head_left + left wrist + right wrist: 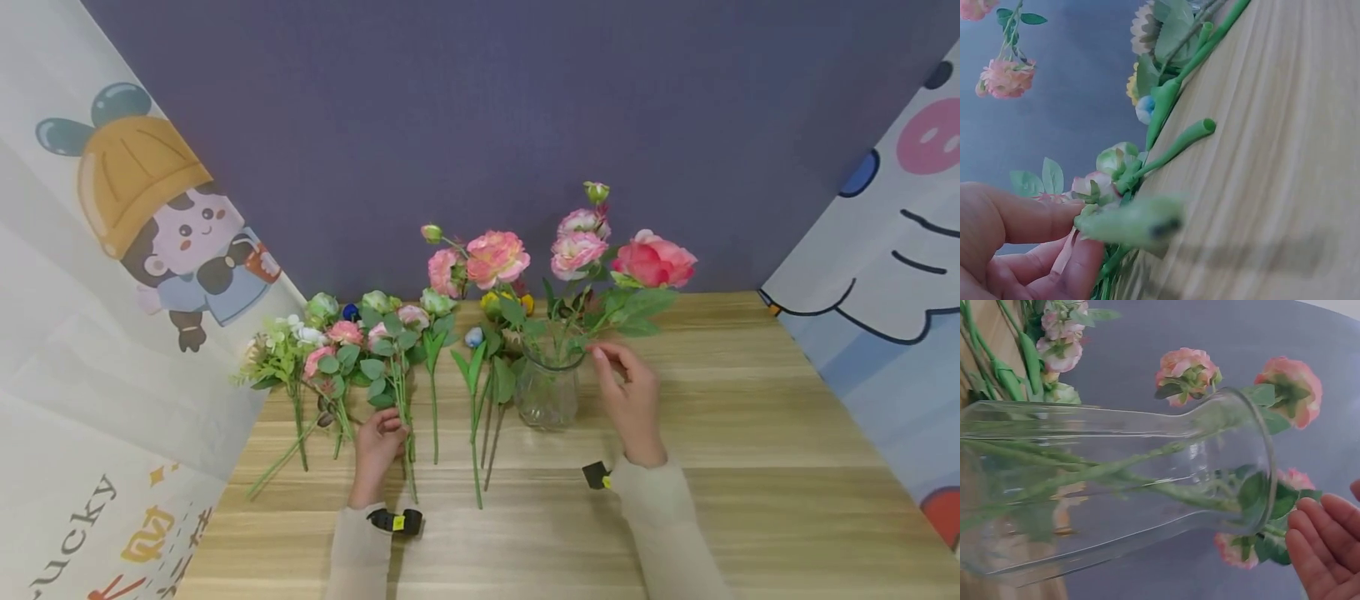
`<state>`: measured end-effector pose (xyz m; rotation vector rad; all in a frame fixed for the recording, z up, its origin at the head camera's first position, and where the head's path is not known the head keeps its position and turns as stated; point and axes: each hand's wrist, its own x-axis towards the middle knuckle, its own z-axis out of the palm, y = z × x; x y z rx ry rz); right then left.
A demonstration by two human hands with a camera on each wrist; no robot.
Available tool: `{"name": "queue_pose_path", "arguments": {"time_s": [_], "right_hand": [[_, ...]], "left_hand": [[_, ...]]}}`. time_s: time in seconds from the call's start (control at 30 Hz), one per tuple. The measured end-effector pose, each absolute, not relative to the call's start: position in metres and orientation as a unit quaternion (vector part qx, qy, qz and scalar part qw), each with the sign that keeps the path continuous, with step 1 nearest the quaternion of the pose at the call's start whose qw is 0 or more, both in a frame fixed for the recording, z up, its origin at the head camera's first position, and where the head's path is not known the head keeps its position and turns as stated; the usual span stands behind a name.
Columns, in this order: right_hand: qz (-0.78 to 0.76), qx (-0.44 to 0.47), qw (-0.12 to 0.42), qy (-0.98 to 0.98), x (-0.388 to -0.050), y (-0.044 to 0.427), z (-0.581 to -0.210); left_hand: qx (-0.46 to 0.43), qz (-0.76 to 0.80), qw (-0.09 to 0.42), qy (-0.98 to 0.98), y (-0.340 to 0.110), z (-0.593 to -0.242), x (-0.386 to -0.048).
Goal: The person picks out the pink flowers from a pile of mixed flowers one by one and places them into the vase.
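Observation:
My left hand (378, 446) pinches the green stem (1129, 222) of an artificial flower between thumb and fingers, low over the table; in the head view pink blossoms and round leaves (382, 346) lie above that hand. A clear glass vase (547, 400) stands upright, holding several stems with pink blossoms (498, 258) and a deep pink bloom (654, 260). Beside the vase's rim is my right hand (632, 396), its fingers loosely extended next to the leaves. In the right wrist view the fingers (1319, 553) hold nothing, and whether they touch a leaf I cannot tell.
More artificial flowers lie on the wooden table (750, 467): a white and green bunch (285, 350) at the far left, and a blue tulip (474, 337) just left of the vase. A dark panel (450, 125) rises behind, with printed cloths (75, 375) at the sides.

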<state>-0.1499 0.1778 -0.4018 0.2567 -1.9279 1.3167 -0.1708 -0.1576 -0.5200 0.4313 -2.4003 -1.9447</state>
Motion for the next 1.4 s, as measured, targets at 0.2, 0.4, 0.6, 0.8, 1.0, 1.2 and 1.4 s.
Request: {"name": "queue_pose_path", "arguments": {"time_s": [0.2,0.4,0.6,0.8,1.0,1.2,1.4], "right_hand": [[0.53,0.1,0.383,-0.75,-0.135,0.175,-0.401],[0.549,0.061,0.332,-0.764,-0.127,0.177,-0.411],[0.558,0.044,0.321,-0.764,-0.124,0.176,-0.418],[0.564,0.042,0.309,-0.765,-0.123,0.174,-0.424],[0.558,0.048,0.274,-0.782,-0.124,0.171,-0.439],[0.561,0.037,0.231,-0.794,-0.132,0.173,-0.468],[0.567,0.034,0.205,-0.797,-0.131,0.17,-0.473]], "left_hand": [[0.163,-0.651,0.018,-0.741,-0.157,-0.52,-0.17],[0.172,-0.688,0.023,-0.705,-0.156,-0.517,-0.171],[0.152,-0.708,0.032,-0.689,-0.153,-0.507,-0.17],[0.144,-0.712,0.032,-0.686,-0.148,-0.498,-0.168],[0.135,-0.711,0.037,-0.689,-0.144,-0.491,-0.164],[0.117,-0.73,0.058,-0.671,-0.14,-0.484,-0.161],[0.097,-0.751,0.075,-0.648,-0.136,-0.478,-0.159]]}}
